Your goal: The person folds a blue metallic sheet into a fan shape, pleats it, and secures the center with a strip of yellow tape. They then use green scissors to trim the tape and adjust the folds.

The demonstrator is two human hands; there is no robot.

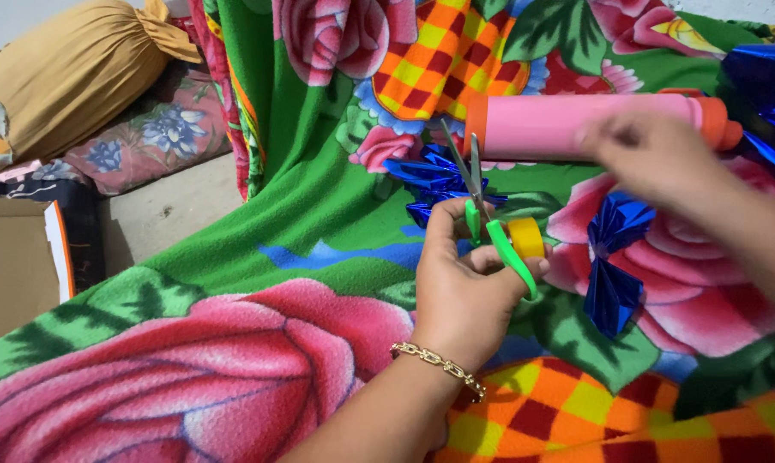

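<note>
Scissors (482,201) clamped in left hand (469,287) fingers; right hand (653,154) blurred, finger state unclear.

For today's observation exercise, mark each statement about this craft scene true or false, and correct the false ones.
1. The left hand holds green-handled scissors. True.
2. The scissors' blades point down at the blanket. False: they point up.
3. A pink tube with orange ends lies on the blanket. True.
4. The folded foil pieces are red. False: they are shiny blue.
5. The left wrist wears a gold chain bracelet. True.
6. The right hand holds the scissors. False: it is blurred, near the tube.
</note>
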